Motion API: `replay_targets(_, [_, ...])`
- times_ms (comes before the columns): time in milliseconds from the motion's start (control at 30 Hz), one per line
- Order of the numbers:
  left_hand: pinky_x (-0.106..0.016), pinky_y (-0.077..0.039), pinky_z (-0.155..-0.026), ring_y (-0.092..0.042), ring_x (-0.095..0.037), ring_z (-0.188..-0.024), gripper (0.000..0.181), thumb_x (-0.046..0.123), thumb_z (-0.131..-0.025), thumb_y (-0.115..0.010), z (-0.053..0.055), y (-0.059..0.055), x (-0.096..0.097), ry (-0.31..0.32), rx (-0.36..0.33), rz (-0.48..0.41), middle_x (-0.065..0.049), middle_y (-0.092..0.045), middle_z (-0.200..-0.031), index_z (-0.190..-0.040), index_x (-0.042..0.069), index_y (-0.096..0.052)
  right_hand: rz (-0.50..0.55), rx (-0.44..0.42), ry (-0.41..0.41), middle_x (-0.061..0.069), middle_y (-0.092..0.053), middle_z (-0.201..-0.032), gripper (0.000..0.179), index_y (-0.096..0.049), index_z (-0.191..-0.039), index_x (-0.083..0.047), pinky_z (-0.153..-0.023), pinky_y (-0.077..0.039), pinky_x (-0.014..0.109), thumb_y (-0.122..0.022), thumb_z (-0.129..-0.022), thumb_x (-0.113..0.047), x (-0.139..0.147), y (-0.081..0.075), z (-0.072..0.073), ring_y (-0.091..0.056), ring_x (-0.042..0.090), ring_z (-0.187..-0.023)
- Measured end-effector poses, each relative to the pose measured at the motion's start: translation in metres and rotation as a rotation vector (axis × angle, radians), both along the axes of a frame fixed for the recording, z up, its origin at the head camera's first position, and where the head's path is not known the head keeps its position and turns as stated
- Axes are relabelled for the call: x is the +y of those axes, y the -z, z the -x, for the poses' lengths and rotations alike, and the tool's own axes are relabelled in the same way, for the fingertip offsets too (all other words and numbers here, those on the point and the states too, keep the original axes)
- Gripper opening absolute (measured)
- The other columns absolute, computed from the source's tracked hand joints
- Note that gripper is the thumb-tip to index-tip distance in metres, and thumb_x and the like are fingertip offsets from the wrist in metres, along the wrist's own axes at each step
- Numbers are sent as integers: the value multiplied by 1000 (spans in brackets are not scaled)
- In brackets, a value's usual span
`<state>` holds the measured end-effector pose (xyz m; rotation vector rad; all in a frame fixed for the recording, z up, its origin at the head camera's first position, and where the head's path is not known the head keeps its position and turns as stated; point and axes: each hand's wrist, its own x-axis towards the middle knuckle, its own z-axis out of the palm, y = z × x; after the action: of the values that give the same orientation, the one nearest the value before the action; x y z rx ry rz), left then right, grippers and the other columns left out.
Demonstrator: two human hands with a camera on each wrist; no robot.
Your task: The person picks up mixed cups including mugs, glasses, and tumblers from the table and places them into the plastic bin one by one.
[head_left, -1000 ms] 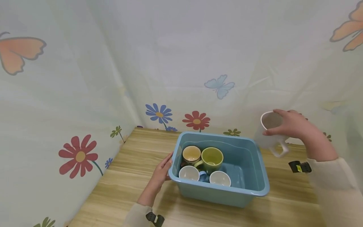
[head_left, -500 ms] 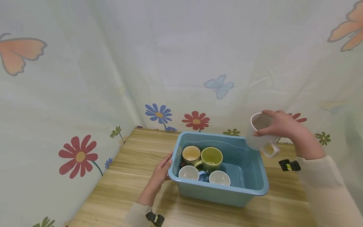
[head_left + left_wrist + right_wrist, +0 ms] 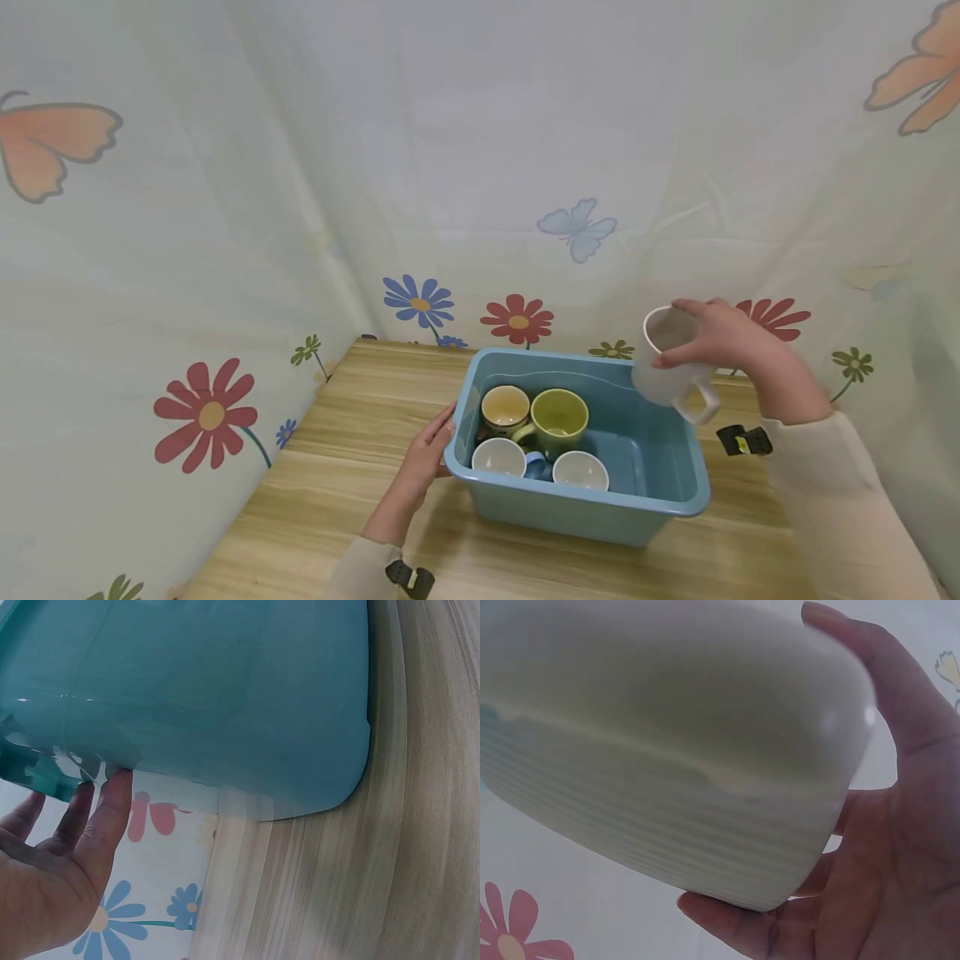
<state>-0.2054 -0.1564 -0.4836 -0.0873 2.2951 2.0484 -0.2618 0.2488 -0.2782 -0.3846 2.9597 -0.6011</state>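
Note:
A white mug with a handle is held by my right hand over the right back part of a blue plastic bin. Thumb and fingers span the mug near its rim, and it tilts. The right wrist view shows the ribbed side of the mug close up. My left hand rests on the bin's left side. In the left wrist view its fingertips touch the bin wall just below the rim. Inside the bin's left half stand a yellow-green mug, a cream-lined mug and two white-lined mugs.
The bin stands on a wood-grain table. A white curtain printed with flowers and butterflies hangs close behind the table and along its left side. Bare bin floor shows to the right of the mugs.
My right hand has carried the white mug leftward and slightly down, from beside the bin's right back corner to above its inside. The left hand and bin have stayed put.

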Motion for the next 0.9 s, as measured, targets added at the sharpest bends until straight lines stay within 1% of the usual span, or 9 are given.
replay_targets(200, [-40, -65, -74, -66, -29, -114, 51, 29, -109, -46, -1, -1, 0, 3, 0, 2, -23, -42, -160, -157, 11, -42, 2, 1, 11, 40, -45, -138, 99, -36, -153, 7, -84, -60, 59, -82, -81, -43, -10, 1, 2, -49, 53, -116])
replay_targets(300, [-41, -65, -75, -66, -29, -115, 52, 30, -108, -46, 0, 0, -1, 3, -3, 9, -22, -41, -161, -157, 11, -42, 19, 0, 12, 40, -45, -136, 99, -36, -152, 6, -82, -60, 58, -82, -79, -42, -14, 4, 0, -50, 53, -114])
replay_targets(467, [-41, -65, -77, -66, -30, -116, 52, 29, -108, -46, 0, 1, -1, 4, -10, 14, -22, -41, -161, -157, 12, -42, 60, -23, 18, 37, -45, -136, 101, -35, -154, 4, -82, -61, 56, -84, -78, -42, -19, 10, -2, -51, 52, -114])
replay_targets(600, [-41, -65, -77, -66, -29, -116, 52, 30, -108, -46, 1, 2, 0, 10, -8, 15, -22, -41, -161, -157, 11, -41, 61, -39, 17, 38, -45, -136, 100, -36, -154, 4, -82, -61, 56, -84, -78, -41, -23, 14, -2, -50, 52, -114])
replay_targets(700, [-41, -65, -78, -65, -29, -117, 52, 31, -108, -45, 1, 4, -1, 13, -13, 14, -22, -40, -162, -157, 12, -41, 59, -27, 6, 38, -46, -135, 100, -37, -153, 4, -82, -61, 56, -85, -77, -41, -26, 17, -2, -50, 51, -114])
replay_targets(833, [-40, -65, -78, -65, -29, -116, 51, 30, -108, -45, 2, 4, -1, 2, -22, 9, -21, -42, -161, -157, 13, -43, 69, -23, 3, 36, -47, -136, 100, -38, -152, 3, -82, -62, 55, -86, -76, -40, -29, 21, -2, -49, 50, -115])
replay_targets(900, [-40, -65, -77, -66, -29, -115, 51, 30, -109, -44, 2, 3, -1, 0, -16, 13, -21, -42, -161, -157, 13, -42, 73, -38, 7, 36, -46, -137, 101, -38, -153, 2, -83, -62, 55, -86, -76, -41, -30, 23, -1, -49, 50, -116])
